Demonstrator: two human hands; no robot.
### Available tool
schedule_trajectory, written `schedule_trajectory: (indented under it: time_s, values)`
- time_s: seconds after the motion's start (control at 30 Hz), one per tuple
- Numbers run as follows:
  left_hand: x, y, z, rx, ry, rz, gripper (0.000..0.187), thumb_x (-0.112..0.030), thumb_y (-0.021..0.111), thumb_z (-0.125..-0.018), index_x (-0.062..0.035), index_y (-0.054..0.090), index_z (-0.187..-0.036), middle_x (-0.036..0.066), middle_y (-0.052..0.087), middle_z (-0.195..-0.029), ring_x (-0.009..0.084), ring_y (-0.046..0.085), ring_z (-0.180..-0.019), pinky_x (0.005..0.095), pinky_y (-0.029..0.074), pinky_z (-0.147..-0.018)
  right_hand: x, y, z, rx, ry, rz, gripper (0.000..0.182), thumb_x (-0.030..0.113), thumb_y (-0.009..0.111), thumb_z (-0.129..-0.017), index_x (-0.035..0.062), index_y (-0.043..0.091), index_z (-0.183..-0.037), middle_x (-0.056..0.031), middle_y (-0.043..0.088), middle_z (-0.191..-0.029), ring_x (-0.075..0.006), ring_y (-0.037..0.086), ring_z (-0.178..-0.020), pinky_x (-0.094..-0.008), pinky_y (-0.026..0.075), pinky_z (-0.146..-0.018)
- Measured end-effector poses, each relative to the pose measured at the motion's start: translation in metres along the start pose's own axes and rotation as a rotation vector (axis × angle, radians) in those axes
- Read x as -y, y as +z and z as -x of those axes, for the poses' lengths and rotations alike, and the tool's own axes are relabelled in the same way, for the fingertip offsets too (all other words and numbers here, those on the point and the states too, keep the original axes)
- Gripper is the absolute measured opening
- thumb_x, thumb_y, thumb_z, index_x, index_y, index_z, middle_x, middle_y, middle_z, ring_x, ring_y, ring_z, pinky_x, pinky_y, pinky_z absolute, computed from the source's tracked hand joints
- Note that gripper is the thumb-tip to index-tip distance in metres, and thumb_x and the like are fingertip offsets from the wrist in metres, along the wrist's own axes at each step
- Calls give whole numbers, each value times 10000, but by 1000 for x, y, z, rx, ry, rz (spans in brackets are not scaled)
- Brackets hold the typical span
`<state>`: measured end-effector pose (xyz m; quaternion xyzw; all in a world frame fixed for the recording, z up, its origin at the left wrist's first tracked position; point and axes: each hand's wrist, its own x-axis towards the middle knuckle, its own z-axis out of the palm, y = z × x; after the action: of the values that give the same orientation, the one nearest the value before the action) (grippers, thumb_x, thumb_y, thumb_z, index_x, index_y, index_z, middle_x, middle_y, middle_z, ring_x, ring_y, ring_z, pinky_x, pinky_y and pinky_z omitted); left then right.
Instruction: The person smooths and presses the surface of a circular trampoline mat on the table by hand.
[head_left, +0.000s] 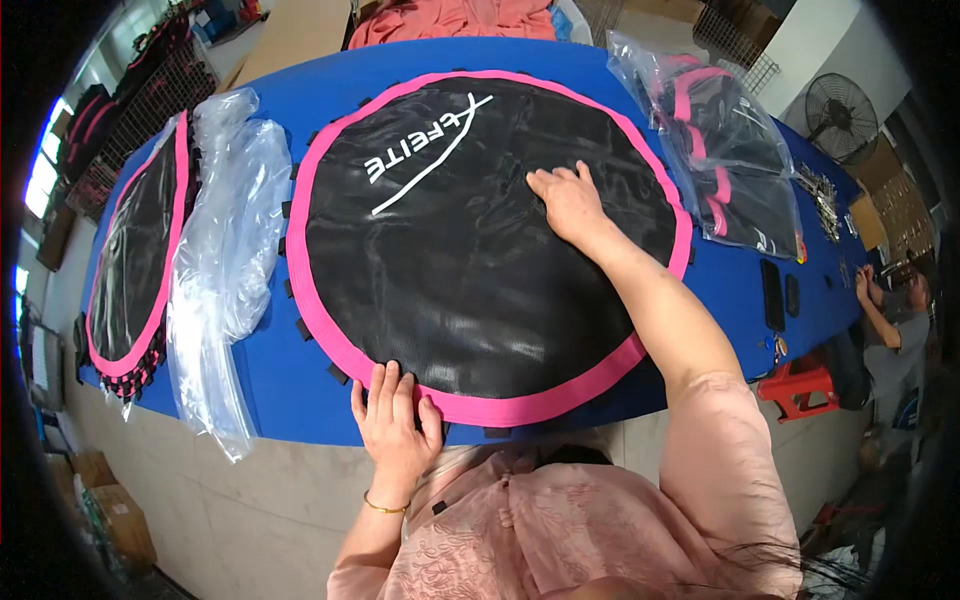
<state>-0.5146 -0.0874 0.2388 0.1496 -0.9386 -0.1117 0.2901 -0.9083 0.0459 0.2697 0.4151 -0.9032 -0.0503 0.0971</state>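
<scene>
A round black trampoline mat (pixel 450 290) with a pink border and white lettering lies spread flat on the blue table. Small black tabs stick out around its rim. My left hand (pixel 392 425) rests on the pink border at the near left, fingers stretched out over the edge. Toward the upper right of the mat, my right hand (pixel 570 203) lies on the black mesh with its fingers spread. Neither hand grips anything that I can see.
Clear plastic bags (pixel 225 240) lie left of the mat, beside a stack of similar mats (pixel 140 255). A bagged folded mat (pixel 730 150) sits at right, near a black phone (pixel 772 295) and metal pieces (pixel 822 205). A red stool (pixel 798 390) and another person (pixel 895 335) are at right.
</scene>
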Motion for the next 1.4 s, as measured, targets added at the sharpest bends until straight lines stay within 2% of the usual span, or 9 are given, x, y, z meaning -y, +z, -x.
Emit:
schedule_trajectory:
  time_s: [0.27,0.4,0.57,0.83,1.0,1.17,1.23,1.3,1.4]
  values:
    - [0,-1,-1,18,-5,12,317,-196,630,-895,10,674,-1132,200,678,-1283,368,596,-1286,577,328,-1157,3,18,-79,7,87,60,390,100,488,-955,107,639,-1314,-77,681,-1281,-289,666,-1145,-582,358,-1141]
    - [0,-1,-2,12,-6,2,307,-196,631,-893,8,685,-1117,189,680,-1280,361,600,-1276,570,330,-1159,20,10,-74,66,88,66,420,100,483,-963,95,619,-1360,-77,678,-1289,-279,649,-1177,-565,351,-1155]
    - [-2,-1,-3,-22,-5,-9,315,-211,622,-888,-4,697,-1113,188,679,-1275,354,604,-1261,561,331,-1149,49,-6,-33,76,-57,48,492,56,536,-911,97,603,-1397,-68,667,-1317,-263,641,-1184,-560,349,-1161]
    - [1,5,0,-79,31,7,306,-201,624,-886,-8,690,-1114,196,679,-1266,358,601,-1257,564,338,-1135,140,-34,76,-115,-340,-49,354,104,614,-856,65,654,-1206,-57,673,-1062,-219,666,-1075,-526,344,-1161]
    - [3,6,-2,-63,41,4,267,-212,611,-933,-5,681,-1087,192,686,-1238,359,606,-1230,587,342,-1129,177,-62,139,-15,-458,-180,429,108,602,-872,42,642,-1294,-107,660,-1291,-231,635,-1159,-544,289,-1216]
    - [-4,-2,-13,2,27,-51,249,-251,627,-953,-9,661,-1001,183,696,-1183,351,621,-1164,588,350,-1127,123,-8,183,-275,-546,12,433,126,586,-875,51,643,-1298,-76,655,-1280,-241,611,-1204,-561,285,-1216]
    - [-4,0,-16,6,10,-40,246,-250,645,-942,-8,648,-986,189,694,-1126,359,623,-1114,568,375,-1113,95,-57,211,-187,-405,-317,431,87,575,-871,44,652,-1293,-105,678,-1275,-279,600,-1240,-575,277,-1211]
    - [-4,4,-16,6,3,-12,243,-243,653,-936,-5,639,-982,196,687,-1107,368,618,-1099,558,387,-1102,63,-71,218,-22,-297,-153,457,54,565,-865,48,651,-1313,-116,676,-1306,-299,586,-1275,-584,270,-1210]
    - [-2,6,-15,17,-1,20,239,-226,665,-924,2,621,-982,210,674,-1094,385,608,-1086,542,407,-1086,10,-53,218,-26,-206,-104,492,19,555,-855,72,660,-1333,-95,668,-1353,-307,563,-1318,-584,262,-1215]
